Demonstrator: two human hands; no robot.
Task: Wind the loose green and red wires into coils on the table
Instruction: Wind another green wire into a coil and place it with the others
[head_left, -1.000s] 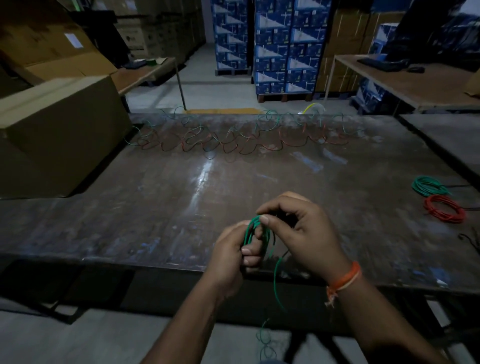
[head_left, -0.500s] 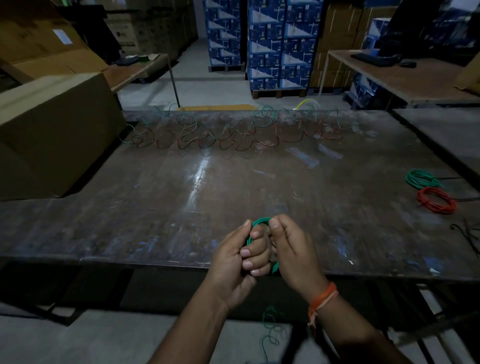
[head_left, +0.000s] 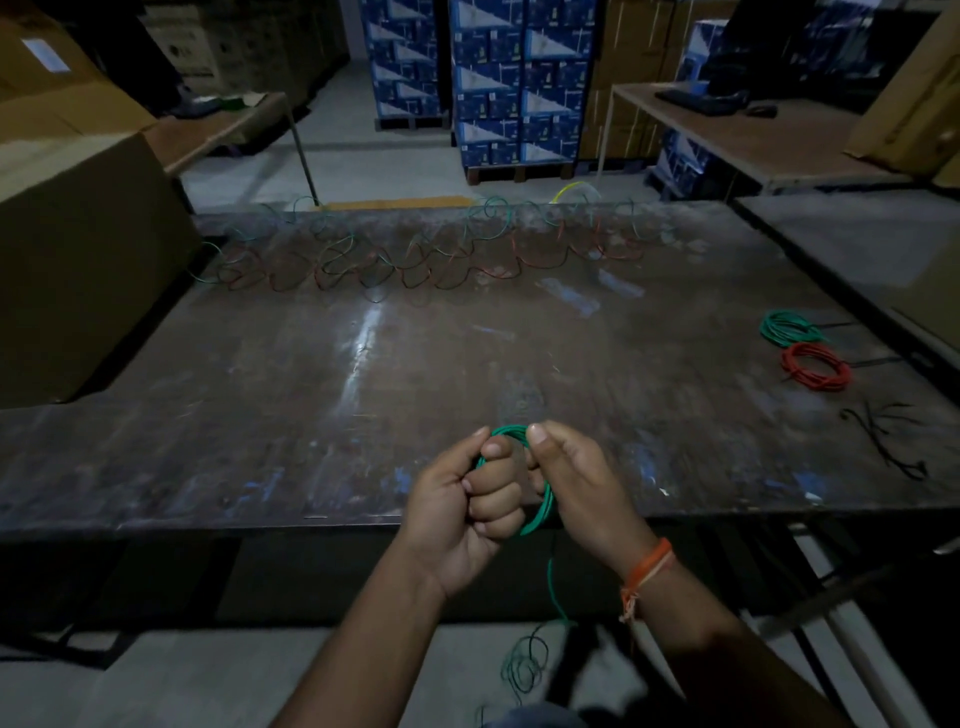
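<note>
Green coil gripped in both fists

Green wire coil (head_left: 540, 506), thin glossy loops, clamped between curled fingers of left hand (head_left: 462, 512) and right hand (head_left: 576, 488), at near edge of surface (head_left: 322, 395); loose tail dangling below fingers.

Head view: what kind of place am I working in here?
Most likely a warehouse or stockroom: stacked blue cartons on pallets fill the back, a large cardboard box sits at the left, and a worn metal worktable carries the wires.
</note>
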